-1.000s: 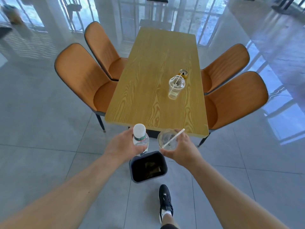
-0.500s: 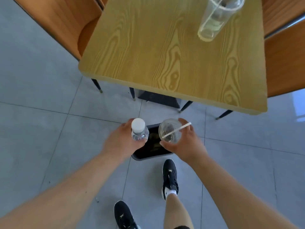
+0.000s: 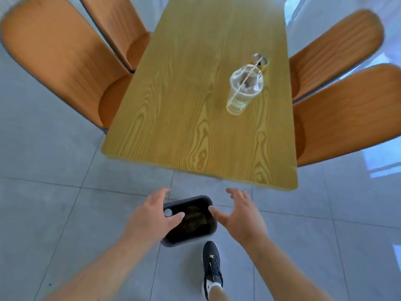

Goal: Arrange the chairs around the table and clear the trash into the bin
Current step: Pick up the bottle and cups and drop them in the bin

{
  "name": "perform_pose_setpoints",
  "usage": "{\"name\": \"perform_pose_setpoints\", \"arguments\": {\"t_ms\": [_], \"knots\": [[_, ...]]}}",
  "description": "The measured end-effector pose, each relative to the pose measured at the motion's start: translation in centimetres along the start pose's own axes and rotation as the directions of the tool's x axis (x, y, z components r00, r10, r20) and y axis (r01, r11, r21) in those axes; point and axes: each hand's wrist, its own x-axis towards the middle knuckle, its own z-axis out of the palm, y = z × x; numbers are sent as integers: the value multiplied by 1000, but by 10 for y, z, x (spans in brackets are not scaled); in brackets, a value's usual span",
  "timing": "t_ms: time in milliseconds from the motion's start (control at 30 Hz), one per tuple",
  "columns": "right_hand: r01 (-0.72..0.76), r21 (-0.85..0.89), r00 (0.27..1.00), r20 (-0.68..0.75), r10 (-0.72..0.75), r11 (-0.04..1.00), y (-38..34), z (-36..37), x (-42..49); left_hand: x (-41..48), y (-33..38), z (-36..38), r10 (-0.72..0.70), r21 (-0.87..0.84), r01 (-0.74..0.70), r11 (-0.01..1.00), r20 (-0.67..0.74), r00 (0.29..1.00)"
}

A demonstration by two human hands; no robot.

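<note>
Both hands now empty, fingers spread: left hand (image 3: 152, 216) and right hand (image 3: 240, 216) have dropped bottle and cup into the dark rectangular plastic bin (image 3: 208, 199) on the floor; white cap (image 3: 167, 212) visible inside. Left to clear: clear plastic cup with straw (image 3: 243, 90) and small item behind it (image 3: 259, 59) on the yellow wood-grain desk (image 3: 184, 105); four orange padded chairs (image 3: 54, 61) look tucked in.

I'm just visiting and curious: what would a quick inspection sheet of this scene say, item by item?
Surface: wooden table, mostly bare.
Job's things: clear plastic cup with straw stands on the table, a small can-like item behind it; dark bin on the floor holds a white-capped bottle and dim contents; four orange chairs tucked at the sides.
Clutter: nothing seen beyond these.
Hands: left hand and right hand open, empty, above the bin.
Cables: nothing seen.
Surroundings: grey tiled floor, one black shoe.
</note>
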Motion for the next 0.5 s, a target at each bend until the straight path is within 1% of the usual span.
{"name": "perform_pose_setpoints", "arguments": {"t_ms": [67,133,233,300,367,433,500], "knots": [[88,0,990,-110,-87,996,-25,-60,4,-2,53,-42,109,0,-109,994,-63,992],[173,-15,958,-229,-172,985,-48,-120,20,6,109,-84,221,20,-221,975,-155,963],[251,-19,907,-344,-242,968,-69,-195,64,35,193,-132,312,44,-312,949,-258,914],[290,-14,887,-372,-275,957,-72,-231,102,63,239,-147,315,54,-314,948,-287,904],[299,-11,883,-377,-281,954,-70,-256,146,95,275,-149,292,89,-278,956,-290,911],[288,-12,895,-352,-274,957,-64,-273,191,127,300,-142,266,89,-251,964,-283,922],[266,-29,920,-290,-263,963,-58,-284,237,157,317,-130,235,81,-222,972,-261,936]]}}
